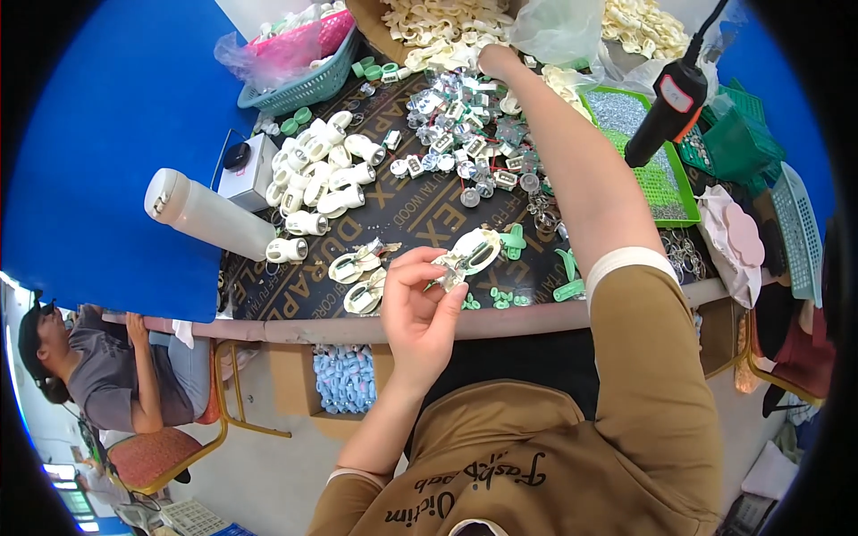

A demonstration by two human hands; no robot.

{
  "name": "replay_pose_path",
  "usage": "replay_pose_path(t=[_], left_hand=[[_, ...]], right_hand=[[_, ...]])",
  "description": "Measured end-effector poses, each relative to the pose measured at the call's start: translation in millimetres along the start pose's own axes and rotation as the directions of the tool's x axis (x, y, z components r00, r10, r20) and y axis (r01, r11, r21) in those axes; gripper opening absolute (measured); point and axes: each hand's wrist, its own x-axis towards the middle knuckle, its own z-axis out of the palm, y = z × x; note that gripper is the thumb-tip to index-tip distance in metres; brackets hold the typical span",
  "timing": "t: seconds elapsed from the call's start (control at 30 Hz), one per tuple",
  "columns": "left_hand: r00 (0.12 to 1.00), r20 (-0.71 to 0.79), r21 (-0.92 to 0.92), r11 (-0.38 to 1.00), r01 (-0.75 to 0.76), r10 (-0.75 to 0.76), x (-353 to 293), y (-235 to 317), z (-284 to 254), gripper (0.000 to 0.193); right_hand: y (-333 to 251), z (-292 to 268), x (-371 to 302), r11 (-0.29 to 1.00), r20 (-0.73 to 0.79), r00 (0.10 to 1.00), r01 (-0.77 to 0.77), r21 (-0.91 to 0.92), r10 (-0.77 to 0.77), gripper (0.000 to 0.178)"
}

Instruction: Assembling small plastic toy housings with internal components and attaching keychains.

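Over the near table edge, my left hand (418, 313) pinches a half-built cream flashlight housing (480, 250), its oval loop pointing away from me and small metallic, clear parts at the fingertips. My right arm stretches to the far side, where my right hand (499, 62) is at the heap of cream plastic shells (442, 27); its fingers are hidden. Just this side of that heap lies a pile of small circuit pieces with clear lenses and red wires (465, 125). Two open flashlight halves (355, 262) lie left of my left hand, with small green plastic parts (512, 241) to its right.
Finished-looking white flashlights (322, 170) are piled at left, beside a white bottle (210, 214) and a small box (248, 171). At right, a black-handled electric screwdriver (666, 112) hangs over a green tray of screws (684, 192). Another person (134, 366) sits at far left.
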Motion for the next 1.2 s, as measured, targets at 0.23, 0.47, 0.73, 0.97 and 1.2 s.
replay_pose_path(t=[0.23,0.47,0.73,0.97,1.2], left_hand=[[0.999,-0.040,0.014,1.000,0.001,-0.001,0.2,2.9,-3.5,0.029],[0.999,-0.045,0.008,1.000,-0.019,0.019,2.1,3.6,-4.8,0.029],[0.999,-0.039,0.001,1.000,-0.026,0.026,1.7,5.6,-6.2,0.030],[0.999,-0.037,-0.038,0.999,-0.004,0.002,4.1,-2.7,-7.2,0.030],[1.000,0.015,-0.118,0.993,0.009,-0.008,-8.4,10.4,-5.7,0.039]], right_hand=[[-28.2,6.2,-16.5,0.975,0.003,0.989,-0.149,0.163,0.151,0.036],[-49.9,-1.6,-15.7,0.945,0.065,0.976,-0.215,0.247,0.206,0.041],[-39.4,-10.2,-24.9,0.982,-0.109,0.991,-0.060,0.177,0.080,0.030],[-48.5,-97.6,-85.0,0.772,0.015,0.995,0.066,0.632,-0.097,0.042],[-67.1,-178.0,-317.5,0.636,-0.074,0.752,0.602,0.482,-0.655,0.026]])
